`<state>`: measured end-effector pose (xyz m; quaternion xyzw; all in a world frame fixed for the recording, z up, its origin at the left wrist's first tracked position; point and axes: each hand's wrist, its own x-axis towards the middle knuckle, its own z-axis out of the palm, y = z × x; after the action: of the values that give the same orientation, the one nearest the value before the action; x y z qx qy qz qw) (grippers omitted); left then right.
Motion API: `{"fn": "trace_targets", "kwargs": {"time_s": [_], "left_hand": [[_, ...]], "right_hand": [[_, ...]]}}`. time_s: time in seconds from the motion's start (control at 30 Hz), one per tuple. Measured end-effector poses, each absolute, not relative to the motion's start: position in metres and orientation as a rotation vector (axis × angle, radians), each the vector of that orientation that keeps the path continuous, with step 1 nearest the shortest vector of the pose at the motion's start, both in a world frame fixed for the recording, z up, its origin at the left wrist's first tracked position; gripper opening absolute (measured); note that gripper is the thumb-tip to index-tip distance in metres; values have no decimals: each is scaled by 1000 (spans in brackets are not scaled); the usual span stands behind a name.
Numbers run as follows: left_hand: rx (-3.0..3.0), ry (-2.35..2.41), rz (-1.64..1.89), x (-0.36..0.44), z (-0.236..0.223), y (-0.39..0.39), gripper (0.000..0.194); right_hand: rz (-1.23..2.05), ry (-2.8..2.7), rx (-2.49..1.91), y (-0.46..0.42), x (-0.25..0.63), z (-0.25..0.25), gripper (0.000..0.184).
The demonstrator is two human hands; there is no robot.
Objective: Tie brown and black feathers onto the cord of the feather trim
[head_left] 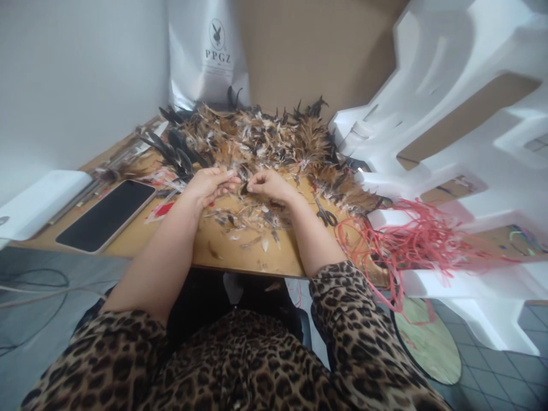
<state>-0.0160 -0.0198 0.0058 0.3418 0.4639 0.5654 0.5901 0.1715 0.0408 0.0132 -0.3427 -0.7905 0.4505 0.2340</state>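
Observation:
My left hand (210, 186) is held over the wooden table with its thumb and fingertips pinched together. Facing it across a small gap, my right hand (271, 185) is closed too, its fingertips pressed together. Something small and dark shows between the two hands, too blurred to name. Just beyond them lies a large heap of brown and black feathers (265, 134). Long black feathers (180, 153) stick out beside my left hand. Loose small feathers (257, 220) are scattered on the tabletop under and in front of my hands.
Dark-handled scissors (327, 217) lie right of my right forearm, near tangled red strips (419, 234). White foam pieces (436, 63) fill the right side. A phone (107, 216) and a white box (49, 200) lie left. A silvery bag (205, 74) stands behind the feathers.

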Motion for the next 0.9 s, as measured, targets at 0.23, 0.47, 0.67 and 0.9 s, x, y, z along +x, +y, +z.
{"fn": "trace_targets", "kwargs": {"time_s": [0.23, 0.47, 0.67, 0.9], "left_hand": [[737, 1080, 1365, -18, 6, -18, 14], [745, 1099, 1412, -17, 8, -19, 11], [767, 1092, 1401, -17, 7, -19, 10], [751, 1100, 1396, -18, 6, -18, 12]], "right_hand": [[520, -2617, -1195, 36, 171, 11, 12], [384, -2666, -1106, 32, 166, 13, 20], [112, -2701, -1034, 18, 149, 3, 29], [587, -2359, -953, 32, 143, -6, 12]]}}
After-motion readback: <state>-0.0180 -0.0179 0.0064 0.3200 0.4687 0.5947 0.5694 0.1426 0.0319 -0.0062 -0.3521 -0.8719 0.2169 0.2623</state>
